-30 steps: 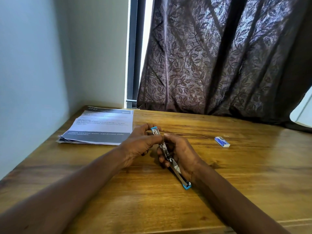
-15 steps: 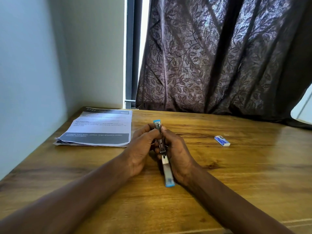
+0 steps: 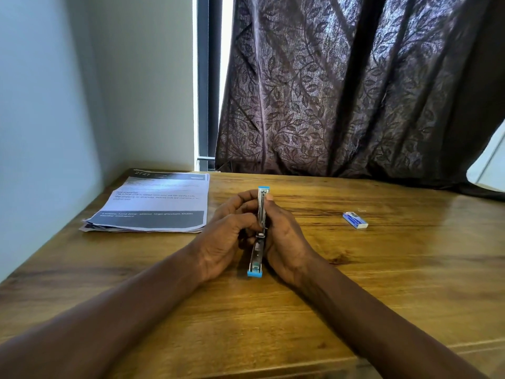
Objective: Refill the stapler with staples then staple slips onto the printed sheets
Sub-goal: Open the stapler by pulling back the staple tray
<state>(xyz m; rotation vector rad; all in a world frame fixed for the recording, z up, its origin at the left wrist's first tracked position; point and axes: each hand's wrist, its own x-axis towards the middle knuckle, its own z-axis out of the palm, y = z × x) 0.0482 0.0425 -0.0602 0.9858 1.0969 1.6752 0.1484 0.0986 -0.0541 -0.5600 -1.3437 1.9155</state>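
Stapler (image 3: 259, 231) over tabletop (image 3: 382, 283) centre, opened out long, running 12-to-6 between my hands. Left hand (image 3: 226, 236) and right hand (image 3: 287, 236) both curled round its middle, by hinge. Judge it light, stiff metal, hinge floppy; best gripped on side rails, not blue ends. Staple box (image 3: 355, 220) at 2 o'clock, printed sheets (image 3: 155, 203) at 10.

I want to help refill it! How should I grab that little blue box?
Pinch the little blue box by its two long side edges, coming down from above. It lies flat on the table, low and narrow, with bare wood along both long sides.
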